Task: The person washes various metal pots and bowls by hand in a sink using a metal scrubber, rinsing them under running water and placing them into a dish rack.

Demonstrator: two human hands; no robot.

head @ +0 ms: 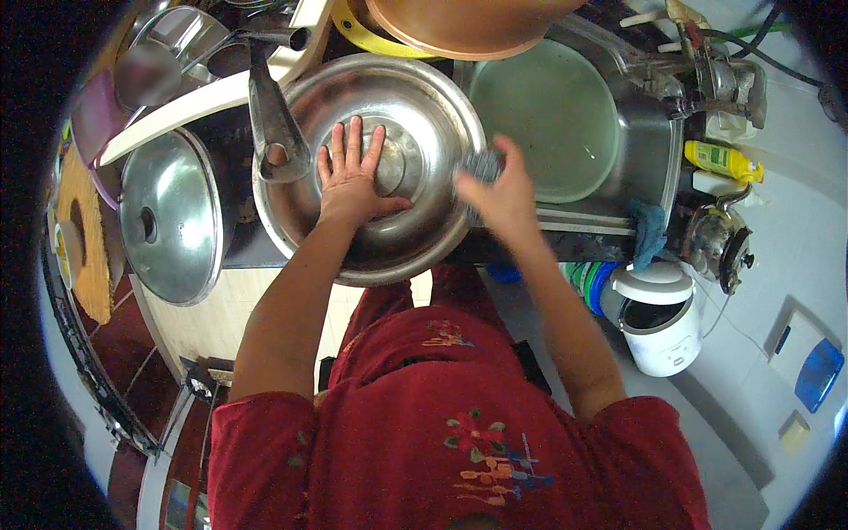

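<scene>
A large round steel basin (424, 86) lies in front of me on the dark counter beside the sink. My left hand (354, 172) rests flat on its middle, fingers spread, gripping nothing. At the basin's right rim, my right hand (503, 189) holds a grey scouring pad (482, 167); the hand is slightly blurred. A metal ladle or spatula part with a hollow handle (278, 132) overlaps the basin's left edge. To the right, a round pale green tub of water (546, 126) sits in the steel sink (642, 146).
A domed metal lid (172, 218) lies at the left. Copper-coloured bowl (470, 23) and yellow ring (377, 43) are beyond the basin. Faucet (719, 86), yellow bottle (719, 160), blue-green cloth (648, 228), kettle (712, 242) and white rice cooker (662, 344) stand to the right.
</scene>
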